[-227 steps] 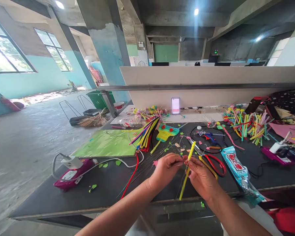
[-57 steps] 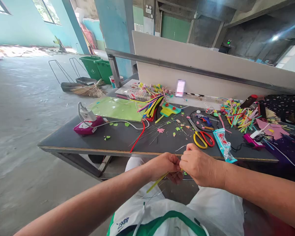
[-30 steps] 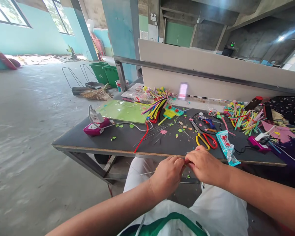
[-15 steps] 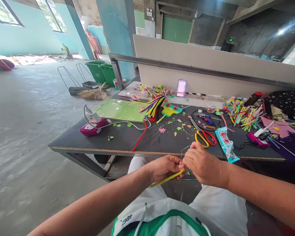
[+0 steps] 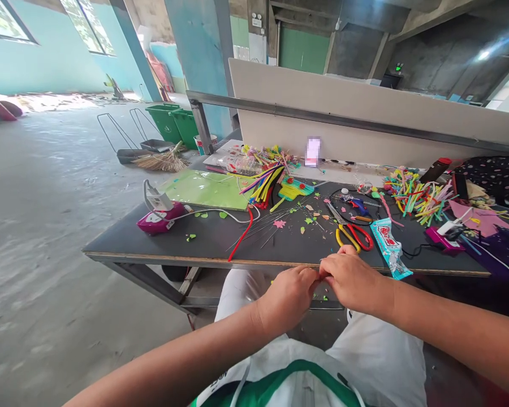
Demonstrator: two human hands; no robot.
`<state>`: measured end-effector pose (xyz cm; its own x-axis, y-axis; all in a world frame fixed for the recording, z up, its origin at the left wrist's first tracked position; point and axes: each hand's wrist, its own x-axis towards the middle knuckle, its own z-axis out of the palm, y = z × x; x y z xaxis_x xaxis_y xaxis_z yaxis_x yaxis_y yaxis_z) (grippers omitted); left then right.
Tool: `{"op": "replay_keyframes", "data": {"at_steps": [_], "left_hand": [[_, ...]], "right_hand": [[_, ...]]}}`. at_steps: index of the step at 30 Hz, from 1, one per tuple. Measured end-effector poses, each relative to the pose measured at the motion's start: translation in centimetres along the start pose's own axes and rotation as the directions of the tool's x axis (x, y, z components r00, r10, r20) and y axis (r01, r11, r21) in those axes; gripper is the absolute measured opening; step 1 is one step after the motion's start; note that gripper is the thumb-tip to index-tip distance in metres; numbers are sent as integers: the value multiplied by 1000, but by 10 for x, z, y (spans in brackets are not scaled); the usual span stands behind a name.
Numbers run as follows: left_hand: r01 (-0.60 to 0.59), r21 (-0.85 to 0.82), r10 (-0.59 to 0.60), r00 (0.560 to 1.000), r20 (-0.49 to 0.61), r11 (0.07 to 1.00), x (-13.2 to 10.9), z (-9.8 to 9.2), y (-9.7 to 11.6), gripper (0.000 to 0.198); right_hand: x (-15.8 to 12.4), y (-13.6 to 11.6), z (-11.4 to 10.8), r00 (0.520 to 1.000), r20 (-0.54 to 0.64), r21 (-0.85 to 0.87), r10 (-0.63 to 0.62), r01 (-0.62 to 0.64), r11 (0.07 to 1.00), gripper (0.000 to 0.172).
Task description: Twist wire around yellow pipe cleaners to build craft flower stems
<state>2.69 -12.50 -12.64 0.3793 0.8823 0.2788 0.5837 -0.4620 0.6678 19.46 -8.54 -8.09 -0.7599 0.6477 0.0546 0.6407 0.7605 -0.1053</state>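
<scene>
At lower centre, the left hand and right hand are held together, so what is gripped, done or left cannot be told, and red-and-yellow-handled metal scissors are laid just above.

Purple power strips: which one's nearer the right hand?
The power strip right of the blue wrapper; the other strip sits far left, near the green board.
</scene>
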Motion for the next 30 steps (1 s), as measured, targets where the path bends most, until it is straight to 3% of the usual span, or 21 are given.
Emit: {"op": "replay_keyframes", "data": {"at_steps": [3,6,8,10,13,15,17,19,21,23,25,30], "left_hand": [[183,-273,-171,983,71,944,6,-5,2,18],[408,-616,-276,912,303,674,11,-10,-1,15],[506,-741,-238,862,447,441,11,-13,-8,15],[589,-765,-131,806,577,260,10,-13,-17,21],[676,-724,56,725,687,138,8,-10,-28,31],[657,-733,41,739,672,175,7,-7,-29,34],[546,-749,-135,832,539,375,5,-5,-23,30],[354,-608,-283,935,213,711,1,-5,-14,22],[143,-270,-170,982,-79,952,-6,-5,-6,13],[-41,30,45,990,-135,999,-12,-4,-1,10],[-134,200,160,980,-120,971,-16,-3,1,15],[-170,299,198,978,-65,939,-16,0,-1,18]], "right_hand": [[-3,-1,1,996,-45,-49,-79,77,996,13],[-4,-4,-2,974,-97,-152,-204,188,970,15],[-5,-6,-5,947,-110,-217,-303,275,937,16],[-5,-7,-8,911,-110,-246,-398,363,899,17],[-7,-7,-9,875,-106,-224,-473,442,869,17],[-8,-5,-8,891,-111,-195,-440,415,889,17],[-9,-2,-6,930,-127,-156,-345,325,933,17],[-9,0,-4,964,-134,-105,-229,216,971,17],[-8,1,-2,981,-136,-55,-136,130,990,17],[-6,0,-1,987,-137,-17,-82,80,997,17],[-4,-3,-1,989,-141,6,-43,44,999,17],[-1,-4,0,987,-154,62,42,-33,998,11]]}}
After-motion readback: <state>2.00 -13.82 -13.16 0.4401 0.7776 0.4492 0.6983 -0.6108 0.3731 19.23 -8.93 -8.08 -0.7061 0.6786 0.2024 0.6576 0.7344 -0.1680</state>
